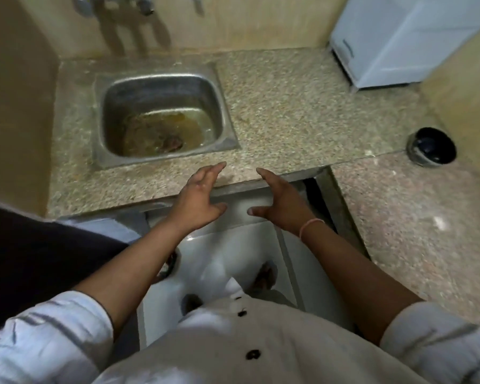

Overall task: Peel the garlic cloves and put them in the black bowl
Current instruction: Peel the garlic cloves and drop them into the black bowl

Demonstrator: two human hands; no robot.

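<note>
Your left hand (200, 198) and right hand (280, 202) are empty, fingers spread. The bowl (431, 146) lies well off to the right, nearer the right hand.

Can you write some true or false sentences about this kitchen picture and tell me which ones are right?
1. The left hand and the right hand are both open and hold nothing. True.
2. The black bowl sits inside the sink. False: it stands on the counter, far to the right of the sink.
3. Murky brownish water lies at the bottom of the sink. True.
4. The white box stands to the left of the sink. False: it stands at the back right of the counter.
5. There is a thin band on the right wrist. True.
</note>
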